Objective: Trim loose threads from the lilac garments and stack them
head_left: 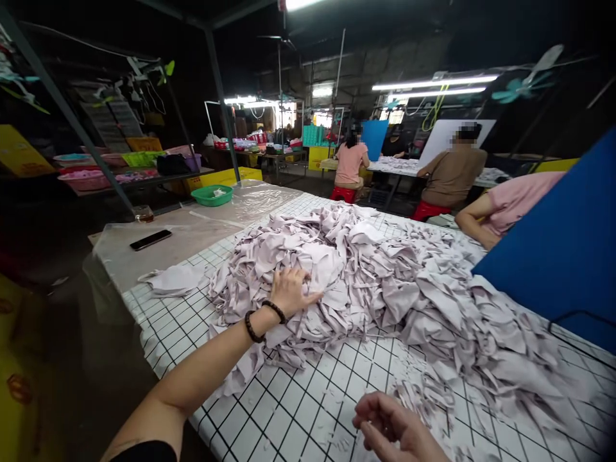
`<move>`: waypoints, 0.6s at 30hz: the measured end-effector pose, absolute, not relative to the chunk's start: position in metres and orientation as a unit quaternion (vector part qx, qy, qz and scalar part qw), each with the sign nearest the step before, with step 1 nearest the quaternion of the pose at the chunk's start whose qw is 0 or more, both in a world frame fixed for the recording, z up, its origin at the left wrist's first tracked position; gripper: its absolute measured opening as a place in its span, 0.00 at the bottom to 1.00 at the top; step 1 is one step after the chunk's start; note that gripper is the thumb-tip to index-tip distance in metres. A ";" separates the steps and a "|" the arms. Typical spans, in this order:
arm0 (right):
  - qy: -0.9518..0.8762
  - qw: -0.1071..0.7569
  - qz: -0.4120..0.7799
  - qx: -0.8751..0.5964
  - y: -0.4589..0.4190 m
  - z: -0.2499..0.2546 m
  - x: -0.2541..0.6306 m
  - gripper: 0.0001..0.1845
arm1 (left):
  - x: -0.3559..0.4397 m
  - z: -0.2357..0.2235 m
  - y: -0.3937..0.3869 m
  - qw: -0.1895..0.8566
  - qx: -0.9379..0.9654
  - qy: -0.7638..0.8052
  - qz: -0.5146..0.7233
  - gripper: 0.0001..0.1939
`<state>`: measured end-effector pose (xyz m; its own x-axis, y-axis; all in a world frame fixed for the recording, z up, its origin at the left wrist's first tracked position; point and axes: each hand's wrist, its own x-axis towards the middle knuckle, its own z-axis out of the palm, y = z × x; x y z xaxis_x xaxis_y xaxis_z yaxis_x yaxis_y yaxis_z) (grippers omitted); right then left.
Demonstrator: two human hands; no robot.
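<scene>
A large heap of pale lilac-grey fabric pieces (269, 247) is spread over the table. My left hand (291, 292), with two dark bead bracelets at the wrist, reaches onto the heap's front left; its thumb and fingers are apart and touch the cloth. Above the bare checked cloth near the table's front hovers my right hand (394, 427), fingers curled loosely with a gap to the thumb and nothing between them. Small narrow scraps (423, 401) lie just beyond it. To the left, a few flat fabric pieces (176, 280) rest apart from the heap.
The black-and-white checked tabletop (289, 410) carries everything. On its plastic-covered far left are a phone (151, 240), a glass (143, 214) and a green basin (212, 195). A blue panel (558, 256) stands at the right beside a co-worker's arm (476, 215). Other people sit farther back.
</scene>
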<state>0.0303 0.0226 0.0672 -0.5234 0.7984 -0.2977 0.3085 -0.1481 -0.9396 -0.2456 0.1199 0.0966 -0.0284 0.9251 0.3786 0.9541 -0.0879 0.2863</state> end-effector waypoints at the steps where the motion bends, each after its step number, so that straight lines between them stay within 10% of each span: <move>1: -0.620 0.208 0.613 -0.443 0.020 0.064 0.034 0.19 | -0.238 0.097 0.123 0.032 -0.683 -0.689 -0.239 0.18; 6: -0.559 0.260 0.652 -0.442 0.033 0.058 0.064 0.18 | -0.198 0.103 0.113 -0.054 -0.686 -0.627 -0.366 0.12; 11: -0.352 0.340 0.778 -0.394 0.073 0.075 0.072 0.22 | -0.109 0.090 0.070 -0.369 -0.633 -0.424 -0.532 0.14; 18: -0.311 0.441 0.783 -0.309 0.093 0.077 0.087 0.12 | -0.041 0.070 0.044 -0.609 -0.544 -0.288 -0.500 0.18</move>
<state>0.0869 0.0931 0.0773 -0.4206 0.8827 -0.2094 -0.4978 -0.4176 -0.7602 -0.0412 0.0439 0.0701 0.3336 0.9226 0.1938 -0.2952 -0.0930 0.9509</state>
